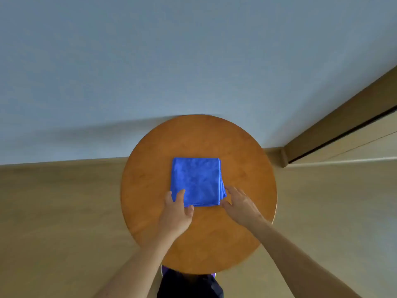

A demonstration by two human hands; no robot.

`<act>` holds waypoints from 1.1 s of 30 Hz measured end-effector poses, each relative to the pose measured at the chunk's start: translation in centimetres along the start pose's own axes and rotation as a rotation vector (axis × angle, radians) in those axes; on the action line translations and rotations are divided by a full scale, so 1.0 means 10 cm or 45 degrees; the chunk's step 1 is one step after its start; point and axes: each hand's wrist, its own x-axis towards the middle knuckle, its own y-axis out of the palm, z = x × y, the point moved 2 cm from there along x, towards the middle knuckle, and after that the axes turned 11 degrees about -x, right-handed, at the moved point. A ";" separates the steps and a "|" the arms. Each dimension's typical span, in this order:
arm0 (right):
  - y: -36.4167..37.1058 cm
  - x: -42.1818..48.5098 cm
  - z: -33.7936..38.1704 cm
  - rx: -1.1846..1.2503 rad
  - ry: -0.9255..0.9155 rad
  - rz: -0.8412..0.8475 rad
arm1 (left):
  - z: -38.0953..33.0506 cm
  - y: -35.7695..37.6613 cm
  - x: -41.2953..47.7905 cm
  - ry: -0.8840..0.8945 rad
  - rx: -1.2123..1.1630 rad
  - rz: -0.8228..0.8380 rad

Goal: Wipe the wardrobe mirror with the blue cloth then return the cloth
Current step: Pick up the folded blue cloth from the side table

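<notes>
A folded blue cloth (196,180) lies flat in the middle of a round wooden table (242,160). My left hand (177,208) is at the cloth's near left corner, its thumb lying on top of the fabric and its fingers at the edge, pinching that corner. My right hand (240,204) is at the near right corner with fingers spread and straight, fingertips touching the cloth's folded edge. The wardrobe mirror is not in view.
A pale blue-grey wall (193,61) rises right behind the table. Light wooden floor (53,211) surrounds it. A wooden door frame with a dark gap (343,134) runs along the right. My dark trousers (190,284) show below the table's near edge.
</notes>
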 end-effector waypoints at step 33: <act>-0.30 0.09 0.16 0.843 0.342 0.066 | -0.43 -0.33 0.11 -0.067 -0.676 -0.123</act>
